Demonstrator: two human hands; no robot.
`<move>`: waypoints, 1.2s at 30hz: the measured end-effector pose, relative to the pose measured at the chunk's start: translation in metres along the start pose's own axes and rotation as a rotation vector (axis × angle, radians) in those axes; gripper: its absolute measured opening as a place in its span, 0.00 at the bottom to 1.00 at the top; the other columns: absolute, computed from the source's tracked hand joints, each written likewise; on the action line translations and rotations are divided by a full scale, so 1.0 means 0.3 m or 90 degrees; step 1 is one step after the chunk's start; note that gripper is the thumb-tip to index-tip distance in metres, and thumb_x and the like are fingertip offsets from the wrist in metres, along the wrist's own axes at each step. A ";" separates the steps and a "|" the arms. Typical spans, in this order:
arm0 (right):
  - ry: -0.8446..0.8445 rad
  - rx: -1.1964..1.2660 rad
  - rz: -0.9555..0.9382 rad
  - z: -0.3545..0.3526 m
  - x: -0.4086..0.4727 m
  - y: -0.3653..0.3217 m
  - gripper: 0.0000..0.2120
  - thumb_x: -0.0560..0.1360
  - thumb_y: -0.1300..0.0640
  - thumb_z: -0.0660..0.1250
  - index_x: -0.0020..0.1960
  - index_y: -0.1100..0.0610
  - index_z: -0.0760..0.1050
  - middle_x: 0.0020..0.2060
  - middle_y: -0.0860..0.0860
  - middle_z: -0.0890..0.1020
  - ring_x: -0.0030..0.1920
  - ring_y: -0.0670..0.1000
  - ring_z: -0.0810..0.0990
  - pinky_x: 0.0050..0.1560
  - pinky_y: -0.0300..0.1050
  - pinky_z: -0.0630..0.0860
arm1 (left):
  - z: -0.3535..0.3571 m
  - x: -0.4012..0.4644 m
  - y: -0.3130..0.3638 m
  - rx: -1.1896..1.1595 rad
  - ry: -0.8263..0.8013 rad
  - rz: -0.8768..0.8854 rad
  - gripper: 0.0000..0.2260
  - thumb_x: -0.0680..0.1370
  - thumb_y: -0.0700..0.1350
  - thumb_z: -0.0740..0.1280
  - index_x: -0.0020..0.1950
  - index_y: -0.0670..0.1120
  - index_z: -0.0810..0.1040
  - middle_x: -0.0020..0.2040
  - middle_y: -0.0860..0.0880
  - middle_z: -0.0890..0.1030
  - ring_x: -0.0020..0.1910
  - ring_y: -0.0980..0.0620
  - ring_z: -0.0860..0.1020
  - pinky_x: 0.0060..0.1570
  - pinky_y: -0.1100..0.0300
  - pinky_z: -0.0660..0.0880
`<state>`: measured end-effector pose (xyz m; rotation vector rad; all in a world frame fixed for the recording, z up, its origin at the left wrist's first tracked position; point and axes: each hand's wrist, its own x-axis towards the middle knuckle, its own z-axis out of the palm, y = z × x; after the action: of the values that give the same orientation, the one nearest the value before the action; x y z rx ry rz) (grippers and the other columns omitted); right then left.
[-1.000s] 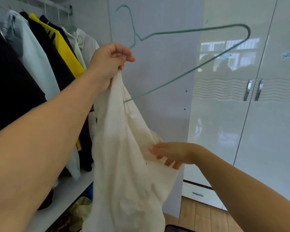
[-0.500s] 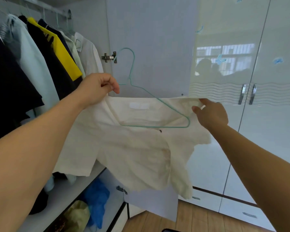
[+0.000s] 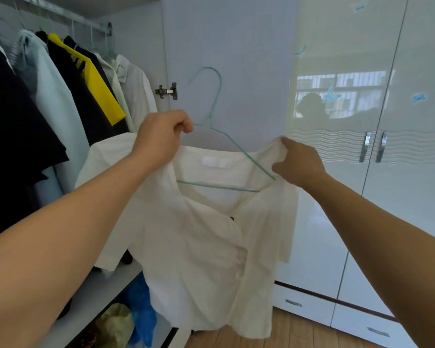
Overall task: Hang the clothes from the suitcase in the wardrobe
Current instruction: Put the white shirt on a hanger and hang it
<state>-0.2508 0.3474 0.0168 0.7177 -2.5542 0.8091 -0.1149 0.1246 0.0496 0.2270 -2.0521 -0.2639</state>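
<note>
Left hand (image 3: 161, 136): clenched on the white shirt (image 3: 199, 242) at its left shoulder, beside the neck of the green wire hanger (image 3: 212, 114).
Right hand (image 3: 298, 163): pinching the shirt's right shoulder over the hanger's right end.
White shirt: held up in front of the open wardrobe door (image 3: 226, 59), hanger inside its neckline.
Wardrobe rail (image 3: 68, 17): hung with dark, yellow and pale garments (image 3: 60, 96), left of the shirt.

Cream blouse (image 3: 201, 249) on mint hanger (image 3: 212, 116) (held up)
</note>
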 end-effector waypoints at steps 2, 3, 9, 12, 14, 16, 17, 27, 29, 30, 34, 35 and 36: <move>0.002 0.109 -0.104 -0.008 -0.017 -0.059 0.30 0.72 0.59 0.67 0.71 0.56 0.62 0.45 0.54 0.77 0.46 0.57 0.76 0.42 0.47 0.72 | 0.028 -0.013 0.027 0.016 0.001 0.031 0.14 0.78 0.32 0.59 0.50 0.44 0.83 0.49 0.48 0.83 0.48 0.48 0.78 0.45 0.63 0.68; -0.014 0.162 -0.144 -0.009 -0.026 -0.084 0.30 0.72 0.59 0.67 0.71 0.56 0.61 0.40 0.54 0.76 0.42 0.55 0.75 0.40 0.47 0.71 | 0.040 -0.013 0.041 0.022 0.013 0.029 0.15 0.77 0.31 0.59 0.50 0.44 0.82 0.49 0.47 0.83 0.48 0.48 0.78 0.45 0.61 0.69; 0.163 0.187 -0.125 -0.046 -0.006 -0.080 0.14 0.74 0.43 0.68 0.51 0.52 0.80 0.42 0.48 0.77 0.46 0.51 0.78 0.47 0.42 0.70 | 0.021 0.015 0.041 -0.099 0.036 -0.075 0.14 0.79 0.33 0.59 0.46 0.46 0.82 0.44 0.53 0.81 0.37 0.59 0.73 0.38 0.74 0.67; 0.174 0.089 -0.167 -0.063 0.033 -0.050 0.15 0.75 0.45 0.67 0.57 0.51 0.75 0.54 0.53 0.75 0.56 0.53 0.74 0.58 0.48 0.69 | -0.002 0.011 0.015 -0.155 0.020 -0.110 0.12 0.80 0.35 0.61 0.46 0.47 0.82 0.41 0.56 0.80 0.33 0.63 0.72 0.36 0.76 0.68; 0.043 0.003 -0.174 -0.057 0.057 -0.039 0.18 0.78 0.45 0.62 0.63 0.54 0.74 0.59 0.56 0.76 0.60 0.58 0.73 0.60 0.51 0.67 | -0.011 0.008 0.009 -0.186 0.016 -0.111 0.11 0.80 0.35 0.61 0.46 0.46 0.82 0.38 0.59 0.78 0.32 0.61 0.72 0.35 0.75 0.69; -0.013 0.020 -0.195 -0.054 0.063 -0.038 0.17 0.81 0.48 0.58 0.57 0.58 0.77 0.51 0.58 0.80 0.54 0.59 0.76 0.52 0.49 0.69 | -0.019 0.008 0.006 -0.197 0.013 -0.106 0.10 0.80 0.35 0.62 0.47 0.45 0.82 0.37 0.60 0.77 0.32 0.60 0.71 0.34 0.75 0.68; -0.012 0.045 -0.219 -0.058 0.062 -0.039 0.17 0.81 0.49 0.57 0.53 0.59 0.79 0.47 0.58 0.81 0.50 0.59 0.77 0.49 0.49 0.70 | -0.024 0.008 0.002 -0.198 0.012 -0.105 0.10 0.80 0.35 0.62 0.47 0.44 0.82 0.36 0.60 0.77 0.32 0.60 0.71 0.34 0.75 0.68; 0.035 0.124 -0.299 -0.042 0.075 -0.087 0.17 0.82 0.46 0.55 0.43 0.53 0.78 0.39 0.50 0.80 0.42 0.52 0.75 0.45 0.46 0.70 | -0.047 -0.003 0.019 -0.278 -0.084 -0.060 0.16 0.79 0.31 0.61 0.41 0.50 0.78 0.47 0.51 0.83 0.42 0.59 0.79 0.46 0.68 0.75; 0.108 0.124 -0.278 -0.035 0.085 -0.090 0.18 0.81 0.44 0.55 0.44 0.53 0.77 0.35 0.45 0.76 0.41 0.51 0.74 0.43 0.46 0.70 | -0.047 -0.004 0.023 -0.270 -0.074 -0.069 0.14 0.79 0.31 0.61 0.44 0.50 0.76 0.52 0.49 0.82 0.51 0.55 0.80 0.53 0.66 0.74; 0.129 0.122 -0.278 -0.031 0.089 -0.090 0.18 0.82 0.45 0.54 0.45 0.54 0.77 0.33 0.43 0.75 0.40 0.51 0.74 0.42 0.46 0.68 | -0.046 -0.005 0.022 -0.231 -0.061 -0.083 0.12 0.79 0.32 0.61 0.48 0.49 0.75 0.54 0.49 0.81 0.53 0.53 0.79 0.52 0.66 0.73; 0.115 0.143 -0.327 -0.003 0.117 -0.084 0.15 0.82 0.52 0.55 0.51 0.57 0.79 0.44 0.53 0.79 0.47 0.54 0.75 0.45 0.44 0.65 | -0.026 -0.013 0.003 0.036 -0.021 -0.166 0.08 0.81 0.39 0.59 0.58 0.46 0.73 0.49 0.49 0.81 0.50 0.49 0.77 0.49 0.57 0.73; 0.117 0.144 -0.334 0.006 0.126 -0.079 0.14 0.82 0.54 0.56 0.52 0.57 0.79 0.47 0.54 0.79 0.49 0.54 0.75 0.45 0.42 0.63 | -0.024 -0.019 0.004 0.079 0.000 -0.153 0.07 0.82 0.41 0.59 0.55 0.46 0.76 0.48 0.48 0.81 0.49 0.48 0.77 0.50 0.54 0.73; 0.126 0.148 -0.337 0.011 0.134 -0.075 0.14 0.82 0.55 0.56 0.53 0.57 0.79 0.46 0.54 0.78 0.48 0.54 0.74 0.44 0.41 0.62 | -0.025 -0.029 0.009 0.103 0.042 -0.128 0.07 0.82 0.42 0.59 0.52 0.45 0.77 0.47 0.48 0.81 0.47 0.47 0.77 0.49 0.53 0.73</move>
<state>-0.2711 0.3151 0.0430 1.2464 -1.9732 0.9366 -0.1043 0.1288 0.0465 0.5364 -1.9881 -0.2109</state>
